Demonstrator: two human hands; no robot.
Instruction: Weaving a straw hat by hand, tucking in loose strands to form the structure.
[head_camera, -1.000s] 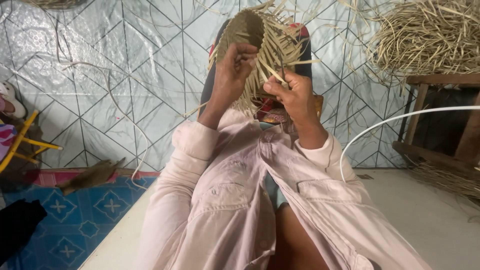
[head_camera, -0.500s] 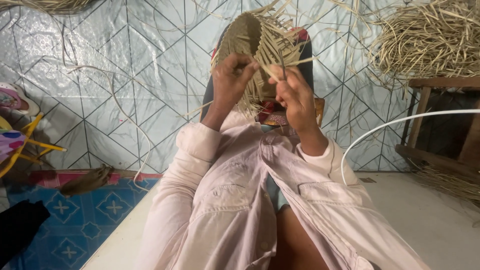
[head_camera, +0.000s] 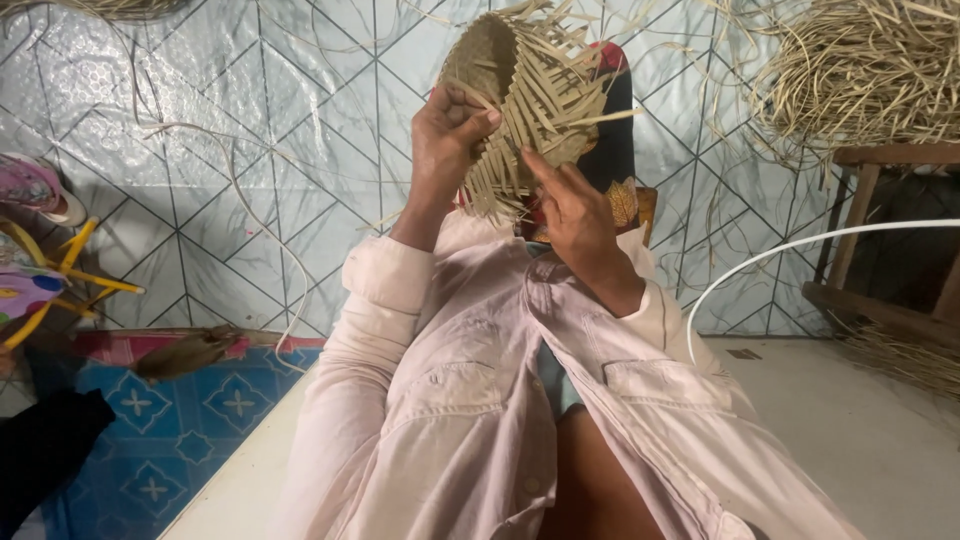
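Left hand (head_camera: 452, 130) grips the rim of a half-woven straw basket (head_camera: 520, 95), held raised before the tiled wall (head_camera: 250, 150). Right hand (head_camera: 575, 215) pinches loose strips (head_camera: 495, 185) beneath it.

A heap of loose dry straw strips (head_camera: 860, 70) lies on a dark wooden stool (head_camera: 880, 230) at the upper right, with a thin white hoop (head_camera: 770, 255) curving just in front of it. The floor covering (head_camera: 200, 130) is pale with a pattern of diamond lines, and a blue patterned mat (head_camera: 180, 440) lies at the lower left beside a red-checked edge. At the far left sit yellow sticks (head_camera: 70, 275) and a pink slipper (head_camera: 35, 190), and a long pale strand (head_camera: 255, 215) trails across the floor.
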